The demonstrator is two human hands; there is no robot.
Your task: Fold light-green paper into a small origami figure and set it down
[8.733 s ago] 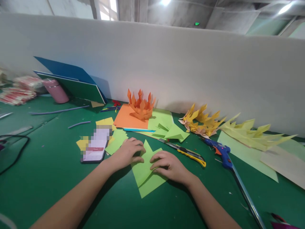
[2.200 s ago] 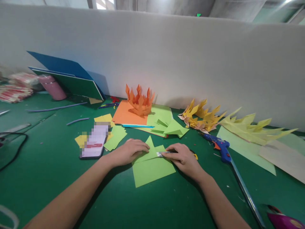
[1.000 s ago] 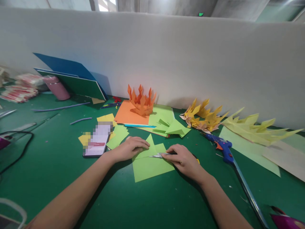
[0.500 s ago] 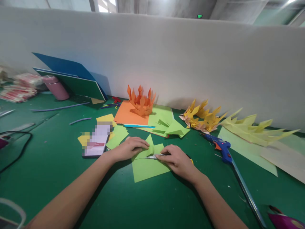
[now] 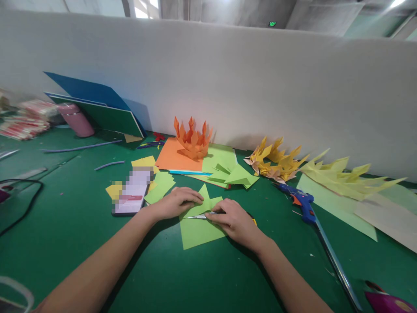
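Observation:
A folded light-green paper [image 5: 198, 228] lies on the green table [image 5: 202, 278] in front of me. My left hand [image 5: 176, 202] presses its upper flap flat with curled fingers. My right hand [image 5: 233, 221] grips a yellow utility knife [image 5: 208, 214], whose silver blade lies along the fold and points left toward my left hand. Only a bit of the knife's yellow handle shows behind my right hand.
A phone [image 5: 132, 196] lies left of the paper on yellow scraps. Behind are an orange paper crown [image 5: 192, 140], loose green pieces [image 5: 233, 174] and yellow folded shapes [image 5: 276, 163]. A blue glue gun [image 5: 301, 203] and a metal ruler [image 5: 335, 265] lie right.
My right hand has drawn the knife leftward along the fold, from the paper's right edge toward my left hand. My left hand has stayed on the paper.

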